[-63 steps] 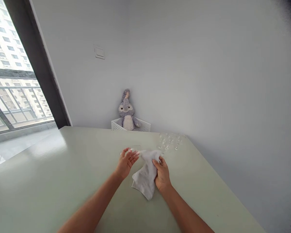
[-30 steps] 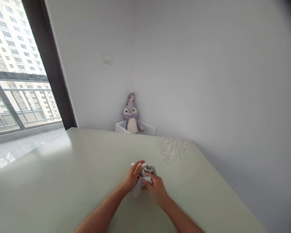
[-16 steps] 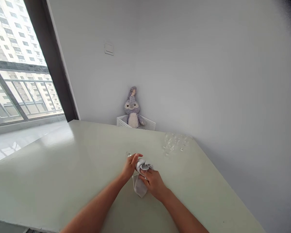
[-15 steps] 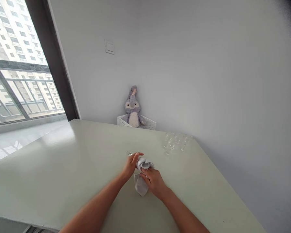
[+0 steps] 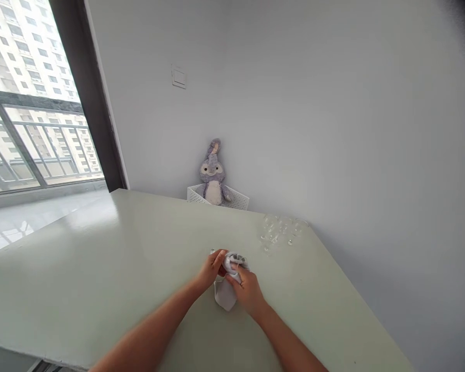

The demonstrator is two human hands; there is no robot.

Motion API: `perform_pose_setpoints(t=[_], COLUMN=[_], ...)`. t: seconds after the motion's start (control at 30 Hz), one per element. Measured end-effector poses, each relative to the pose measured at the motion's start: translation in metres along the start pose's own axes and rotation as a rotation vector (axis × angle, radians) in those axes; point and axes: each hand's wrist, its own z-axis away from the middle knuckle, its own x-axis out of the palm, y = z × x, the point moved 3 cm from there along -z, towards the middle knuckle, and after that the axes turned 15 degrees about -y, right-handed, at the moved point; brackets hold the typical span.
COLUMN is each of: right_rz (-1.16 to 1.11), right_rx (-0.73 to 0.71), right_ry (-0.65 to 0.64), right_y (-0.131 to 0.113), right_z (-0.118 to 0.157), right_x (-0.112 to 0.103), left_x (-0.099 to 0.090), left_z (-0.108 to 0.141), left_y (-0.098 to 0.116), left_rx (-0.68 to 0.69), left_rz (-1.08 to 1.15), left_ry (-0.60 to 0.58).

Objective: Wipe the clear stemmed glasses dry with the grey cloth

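A light grey cloth is bunched between my two hands above the middle of the table, one end hanging down. My right hand grips the cloth, its thumb and fingers pressed into the folds. My left hand is closed around the left side of the bundle. A small clear, shiny bit of something, probably glass, shows just beyond my left fingers; the cloth and fingers hide the rest of it.
Several clear glasses stand at the table's back right, near the wall. Behind the pale green table, a plush rabbit sits in a white perforated basket. A window is at the left.
The cloth bundle has turned slightly in my hands, and my left hand has shifted a little to the right and down. The view has tilted slightly.
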Motion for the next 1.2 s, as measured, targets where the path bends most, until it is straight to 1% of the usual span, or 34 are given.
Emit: perform_pose_setpoints(t=[0.07,0.13,0.17,0.2,0.23,0.27,0.37,0.4,0.43,0.47,0.53,0.57,0.6,0.67,0.73,0.8,0.87,0.97,1.03,1.07,1.1,1.13,1.2], right_rz=[-0.233,-0.474,-0.534,-0.53,-0.46,-0.336,0.163,0.284,0.348,0.353,0.216,0.101,-0.026,-0.26,-0.408,-0.436,-0.361,-0.189,-0.146,-0.149,-0.159,-0.169,-0.161], right_rx=[0.055,0.105,0.115,0.112,0.093,0.058,-0.064,-0.086,-0.089,-0.069,0.011,0.045,0.067,0.069,0.058,0.055,0.042,0.025,0.023,0.024,0.026,0.027,0.016], right_ry=[0.034,0.031,0.013,-0.017,-0.049,-0.072,-0.102,-0.093,-0.069,-0.034,0.058,0.086,0.085,0.018,-0.06,-0.106,-0.148,-0.235,-0.262,-0.26,-0.235,-0.182,0.009], right_y=[0.003,0.003,0.002,0.001,-0.001,-0.003,-0.006,-0.005,-0.003,-0.001,0.004,0.006,0.007,0.005,0.001,-0.006,-0.014,-0.026,-0.028,-0.027,-0.025,-0.022,-0.016], right_z=[-0.003,-0.005,-0.005,-0.005,-0.004,-0.003,0.0,-0.001,-0.001,-0.003,-0.006,-0.007,-0.009,-0.01,-0.009,-0.007,-0.004,0.001,0.003,0.003,0.003,0.002,0.001], right_x=[-0.006,-0.01,-0.011,-0.01,-0.009,-0.008,-0.004,-0.004,-0.007,-0.011,-0.025,-0.031,-0.036,-0.041,-0.041,-0.042,-0.047,-0.06,-0.07,-0.075,-0.08,-0.084,-0.092], left_x=[0.006,0.01,0.01,0.009,0.008,0.006,0.005,0.004,0.003,0.002,-0.002,-0.003,-0.004,-0.005,-0.008,-0.009,-0.009,-0.005,-0.001,0.0,0.0,-0.002,-0.01], left_z=[0.002,0.004,0.004,0.004,0.004,0.004,0.003,0.004,0.006,0.008,0.014,0.016,0.017,0.018,0.015,0.012,0.01,0.009,0.011,0.012,0.012,0.012,0.01], left_y=[0.004,0.011,0.014,0.016,0.017,0.016,0.009,0.008,0.009,0.012,0.024,0.03,0.035,0.04,0.04,0.037,0.033,0.027,0.025,0.026,0.026,0.026,0.025], left_rx=[0.05,0.121,0.147,0.158,0.149,0.117,-0.021,-0.047,-0.052,-0.028,0.095,0.173,0.243,0.322,0.314,0.265,0.177,-0.012,-0.105,-0.134,-0.155,-0.174,-0.206], left_rz=[0.061,0.107,0.111,0.106,0.093,0.079,0.012,-0.048,-0.142,-0.27,-0.595,-0.761,-0.908,-1.108,-1.17,-1.118,-0.966,-0.569,-0.289,-0.175,-0.087,-0.018,0.085], left_ry=[-0.07,-0.12,-0.119,-0.098,-0.062,-0.029,0.02,0.04,0.076,0.13,0.248,0.289,0.303,0.259,0.17,0.061,-0.045,-0.233,-0.343,-0.371,-0.381,-0.369,-0.287])
